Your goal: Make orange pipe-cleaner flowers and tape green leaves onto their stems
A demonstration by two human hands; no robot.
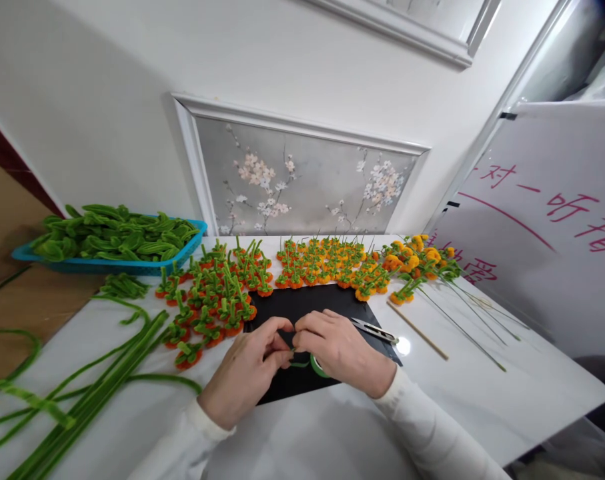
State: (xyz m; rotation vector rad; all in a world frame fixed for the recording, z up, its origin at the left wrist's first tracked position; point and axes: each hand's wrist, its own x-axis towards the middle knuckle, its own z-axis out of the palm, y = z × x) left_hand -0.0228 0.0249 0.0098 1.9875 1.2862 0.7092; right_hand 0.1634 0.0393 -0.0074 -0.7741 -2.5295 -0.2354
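Observation:
My left hand (pixel 255 363) and my right hand (pixel 335 343) meet over a black mat (pixel 277 303), fingertips close together. Both are closed in a pinch on something small; only a bit of green shows between them, and the fingers hide the rest. Partly under my right hand lies a roll of green tape (pixel 318 366), with a short green strip (pixel 298 365) beside it. Thread snips (pixel 375 330) rest on the mat's right edge, near my right wrist. Orange fuzzy flowers (pixel 187 357) with upright green stems stand left of the mat.
Yellow-orange flowers (pixel 327 257) line the table's back, and stemmed yellow ones (pixel 412 260) lie at right. A blue basket (pixel 192 241) holds green fuzzy leaves (pixel 127 233). Long green pipe cleaners (pixel 102 387) cover the left front. A thin stick (pixel 417 330) lies right of the snips.

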